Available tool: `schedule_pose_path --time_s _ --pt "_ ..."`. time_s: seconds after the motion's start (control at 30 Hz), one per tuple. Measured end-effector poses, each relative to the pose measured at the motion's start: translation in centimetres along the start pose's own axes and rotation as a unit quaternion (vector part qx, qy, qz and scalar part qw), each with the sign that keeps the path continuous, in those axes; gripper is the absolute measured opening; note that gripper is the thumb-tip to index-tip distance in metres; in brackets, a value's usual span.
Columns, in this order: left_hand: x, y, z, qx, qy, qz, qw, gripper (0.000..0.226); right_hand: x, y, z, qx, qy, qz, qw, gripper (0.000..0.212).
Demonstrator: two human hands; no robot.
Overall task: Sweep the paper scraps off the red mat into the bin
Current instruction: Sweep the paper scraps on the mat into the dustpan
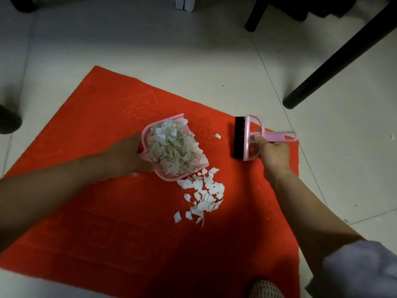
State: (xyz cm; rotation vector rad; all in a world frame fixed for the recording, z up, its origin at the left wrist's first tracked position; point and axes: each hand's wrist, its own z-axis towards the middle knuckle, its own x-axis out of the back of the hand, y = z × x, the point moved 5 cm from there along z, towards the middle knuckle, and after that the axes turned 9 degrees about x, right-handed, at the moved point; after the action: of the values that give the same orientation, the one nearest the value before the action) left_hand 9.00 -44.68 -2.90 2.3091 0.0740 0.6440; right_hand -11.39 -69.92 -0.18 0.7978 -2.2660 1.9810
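A red mat [103, 160] lies on the pale tiled floor. My left hand [126, 155] grips the handle end of a pink dustpan [150, 134], which is heaped with white paper scraps [171, 149] and sits on the mat's middle. A loose pile of paper scraps [204, 194] lies on the mat just beyond the pan's open edge, and one stray scrap [218, 136] lies between pan and brush. My right hand [271, 151] grips the handle of a pink hand brush [249, 136] with black bristles, held to the right of the pan. No bin is in view.
Black furniture legs [335, 61] slant over the floor at the upper right, another [255, 16] stands further back. A dark round object [8, 121] sits at the left edge. A foot in a mesh shoe [264, 290] rests at the mat's near edge.
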Motion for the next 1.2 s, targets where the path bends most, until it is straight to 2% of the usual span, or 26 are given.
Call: schedule_pose_path --time_s 0.1,0.2,0.33,0.4,0.47,0.6,0.7,0.9,1.1,1.2 --pt "-0.2 -0.7 -0.3 0.005 -0.003 -0.015 1.0 0.07 -2.8 -1.1 1.2 0.079 -0.036 -0.18 0.98 0.027" --pt "-0.5 -1.1 0.0 0.006 -0.008 -0.031 0.999 0.071 -5.9 -2.1 1.4 0.159 -0.114 -0.316 0.928 0.026" --pt "-0.5 -1.7 0.1 0.016 -0.001 -0.038 0.999 0.073 -7.7 -2.7 1.5 0.135 -0.198 -0.421 0.875 0.02" --pt "-0.4 -1.9 -0.2 0.017 -0.001 -0.03 0.999 0.074 -7.2 -2.8 1.7 0.105 -0.221 -0.405 0.881 0.014" --pt "-0.3 -2.3 -0.5 0.022 0.001 -0.027 0.999 0.074 -6.1 -3.0 1.5 0.074 -0.232 -0.326 0.913 0.008" --pt "-0.2 -3.4 -1.1 0.031 0.001 -0.003 1.0 0.081 -4.0 -3.1 1.6 0.083 -0.171 -0.249 0.95 0.012" --pt "-0.2 -4.4 -1.7 0.049 -0.007 0.014 0.999 0.082 -5.0 -2.6 1.4 0.107 -0.164 -0.293 0.936 0.022" --pt "0.0 -5.9 -3.2 0.059 -0.02 0.036 0.997 0.077 -6.7 -0.6 -1.9 0.113 -0.24 -0.374 0.889 0.028" --pt "-0.5 -6.3 -4.3 0.057 -0.037 0.073 0.995 0.076 -4.8 -0.1 -5.1 0.097 -0.275 -0.365 0.884 0.025" --pt "-0.4 -6.7 -4.9 0.054 -0.04 0.066 0.996 0.08 -4.3 -1.2 -5.9 0.107 -0.242 -0.311 0.913 0.022"
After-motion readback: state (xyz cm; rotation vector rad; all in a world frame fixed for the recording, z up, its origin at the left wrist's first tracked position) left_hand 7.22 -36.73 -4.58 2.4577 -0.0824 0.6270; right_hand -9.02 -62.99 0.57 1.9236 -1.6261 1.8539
